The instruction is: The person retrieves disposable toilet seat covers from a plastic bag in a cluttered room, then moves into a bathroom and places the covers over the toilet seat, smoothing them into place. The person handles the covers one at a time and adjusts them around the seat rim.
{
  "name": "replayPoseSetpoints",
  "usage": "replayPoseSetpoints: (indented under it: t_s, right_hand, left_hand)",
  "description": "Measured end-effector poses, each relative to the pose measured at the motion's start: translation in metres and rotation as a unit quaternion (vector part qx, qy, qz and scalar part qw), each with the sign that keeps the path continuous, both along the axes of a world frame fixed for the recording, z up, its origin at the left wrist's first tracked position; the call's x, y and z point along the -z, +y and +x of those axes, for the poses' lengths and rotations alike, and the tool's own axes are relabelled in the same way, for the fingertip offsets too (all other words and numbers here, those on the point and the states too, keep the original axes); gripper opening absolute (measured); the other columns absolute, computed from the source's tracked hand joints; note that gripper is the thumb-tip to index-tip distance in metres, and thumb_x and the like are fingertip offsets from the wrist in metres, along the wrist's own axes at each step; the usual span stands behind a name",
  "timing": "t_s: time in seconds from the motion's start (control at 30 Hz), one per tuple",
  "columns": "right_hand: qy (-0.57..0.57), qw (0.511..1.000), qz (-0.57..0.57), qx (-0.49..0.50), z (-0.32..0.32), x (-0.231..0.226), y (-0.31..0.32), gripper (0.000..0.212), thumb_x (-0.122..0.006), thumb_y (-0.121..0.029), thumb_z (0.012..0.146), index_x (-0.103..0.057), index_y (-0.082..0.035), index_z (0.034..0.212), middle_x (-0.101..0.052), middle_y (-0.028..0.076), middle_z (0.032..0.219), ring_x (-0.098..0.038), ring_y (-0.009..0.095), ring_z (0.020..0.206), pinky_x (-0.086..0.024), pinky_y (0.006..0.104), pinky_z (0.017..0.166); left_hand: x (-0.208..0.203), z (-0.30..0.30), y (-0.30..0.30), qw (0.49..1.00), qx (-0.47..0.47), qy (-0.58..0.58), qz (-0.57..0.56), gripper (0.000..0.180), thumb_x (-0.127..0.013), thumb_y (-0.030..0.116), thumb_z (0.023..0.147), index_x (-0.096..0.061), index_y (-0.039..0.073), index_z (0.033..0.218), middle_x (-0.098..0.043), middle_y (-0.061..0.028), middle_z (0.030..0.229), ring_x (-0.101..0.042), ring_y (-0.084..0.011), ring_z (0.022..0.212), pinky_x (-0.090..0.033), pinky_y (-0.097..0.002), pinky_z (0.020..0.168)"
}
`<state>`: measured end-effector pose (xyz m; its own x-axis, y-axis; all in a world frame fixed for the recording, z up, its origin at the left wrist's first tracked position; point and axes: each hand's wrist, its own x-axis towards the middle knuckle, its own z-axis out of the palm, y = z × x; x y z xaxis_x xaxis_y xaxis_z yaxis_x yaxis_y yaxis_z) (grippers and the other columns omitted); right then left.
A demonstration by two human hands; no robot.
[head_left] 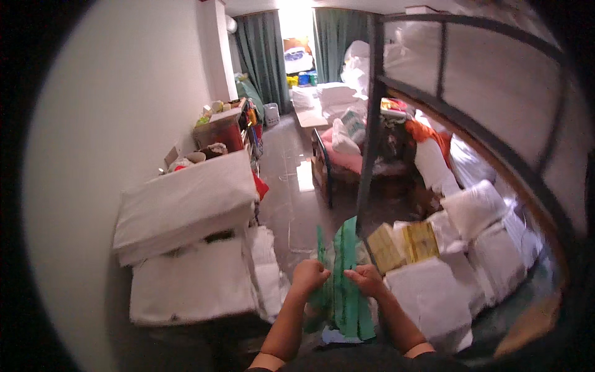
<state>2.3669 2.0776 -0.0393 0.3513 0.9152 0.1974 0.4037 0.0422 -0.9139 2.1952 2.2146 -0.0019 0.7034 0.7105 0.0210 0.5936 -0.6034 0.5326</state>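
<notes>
In front of my body, my left hand (312, 276) and my right hand (365, 280) are both closed on a long green plastic-looking sheet (348, 304). It stands up in folded strips between them, with dark marks along its length. My left fingers pinch a narrow strip on the left, while my right fingers grip the wider folds near the middle. Something pale and translucent shows behind the strips, too blurred to name. A light blue piece (341, 335) lies below the green sheet, close to my body.
Stacked white cloths (192, 279) are at my left, against the wall. At right lie yellow packets (420, 240) and white cloth stacks (427, 294). A dark bunk-bed frame (373, 118) rises ahead on the right. Shiny floor (282, 186) runs toward green curtains (263, 56).
</notes>
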Motion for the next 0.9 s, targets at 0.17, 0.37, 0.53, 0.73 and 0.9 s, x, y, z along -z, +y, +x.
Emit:
replayPoseSetpoints:
  t_s: [0.17, 0.37, 0.53, 0.73, 0.9]
  right_hand:
    - [0.024, 0.999, -0.004, -0.048, 0.070, -0.057, 0.177, 0.036, -0.063, -0.023, 0.092, -0.057, 0.000, 0.064, -0.048, -0.005, 0.060, -0.042, 0.005, 0.058, -0.036, 0.0276, 0.049]
    - [-0.008, 0.999, 0.038, -0.002, 0.158, -0.068, 0.418, 0.042, -0.064, -0.023, 0.091, -0.051, 0.002, 0.061, -0.043, -0.002, 0.054, -0.042, 0.005, 0.056, -0.035, 0.0288, 0.048]
    - [0.161, 0.986, 0.050, 0.011, 0.229, -0.075, 0.596, 0.033, -0.064, -0.017, 0.090, -0.055, -0.002, 0.062, -0.049, -0.007, 0.062, -0.044, 0.004, 0.056, -0.034, 0.0253, 0.049]
    - [0.180, 0.972, 0.003, 0.153, 0.375, -0.025, 0.766, 0.028, -0.064, -0.015, 0.089, -0.062, 0.002, 0.067, -0.056, -0.003, 0.064, -0.048, 0.006, 0.057, -0.037, 0.0247, 0.052]
    - [0.162, 0.942, 0.085, 0.281, 0.491, 0.009, 0.908, 0.022, -0.064, -0.012, 0.087, -0.064, 0.007, 0.077, -0.061, 0.001, 0.070, -0.054, 0.012, 0.063, -0.043, 0.0273, 0.060]
  left_hand:
    - [-0.019, 0.088, 0.172, 0.996, -0.091, -0.010, -0.012, 0.028, -0.066, 0.034, 0.074, -0.074, 0.008, 0.078, -0.068, -0.0169, 0.077, -0.067, -0.0352, 0.076, -0.052, -0.0459, 0.071]
    - [-0.021, 0.183, 0.444, 0.989, -0.136, -0.048, -0.009, 0.031, -0.065, 0.035, 0.072, -0.074, 0.006, 0.079, -0.068, -0.0175, 0.077, -0.067, -0.0356, 0.074, -0.053, -0.0453, 0.069]
    - [-0.004, 0.236, 0.659, 0.989, -0.143, -0.039, 0.006, 0.032, -0.065, 0.036, 0.070, -0.074, 0.007, 0.079, -0.068, -0.0167, 0.081, -0.067, -0.0339, 0.079, -0.053, -0.0442, 0.072]
    - [0.017, 0.288, 0.849, 0.989, -0.144, 0.015, -0.007, 0.030, -0.064, 0.037, 0.073, -0.074, 0.009, 0.078, -0.068, -0.0155, 0.080, -0.066, -0.0331, 0.079, -0.053, -0.0435, 0.072]
    - [0.036, 0.330, 1.014, 0.995, -0.096, 0.009, 0.014, 0.027, -0.063, 0.035, 0.074, -0.072, 0.009, 0.076, -0.068, -0.0140, 0.080, -0.065, -0.0336, 0.079, -0.052, -0.0454, 0.071]
